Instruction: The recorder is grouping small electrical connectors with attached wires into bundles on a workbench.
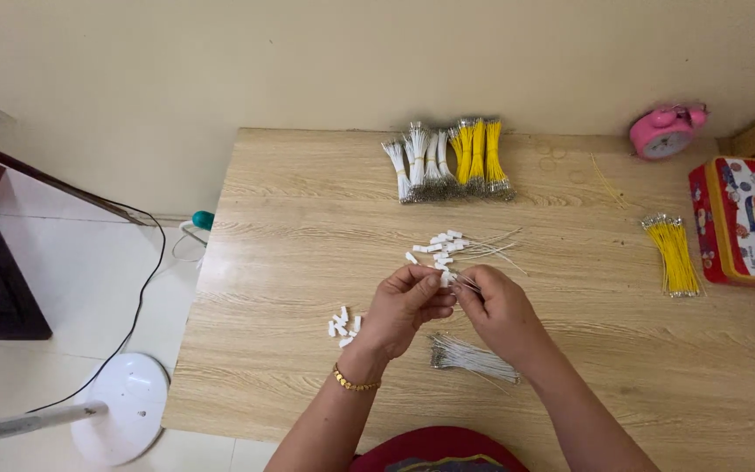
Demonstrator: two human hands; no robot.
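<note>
Both hands (452, 306) pinching white connector (446, 278), its wires (467, 283) trailing right

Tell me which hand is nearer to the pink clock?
Right. The right hand lies below and left of the clock, far from it; the left hand is farther left still.

We see a light wood-grain table (290, 201). On it lie white wire bundles (419, 163) and yellow bundles (479, 156) at the far edge, a pink clock (664, 132), a red tin (749, 221), more yellow wires (674, 254), loose white connectors (437, 246), a small connector pile (342, 323) and white wires (474, 358).
</note>
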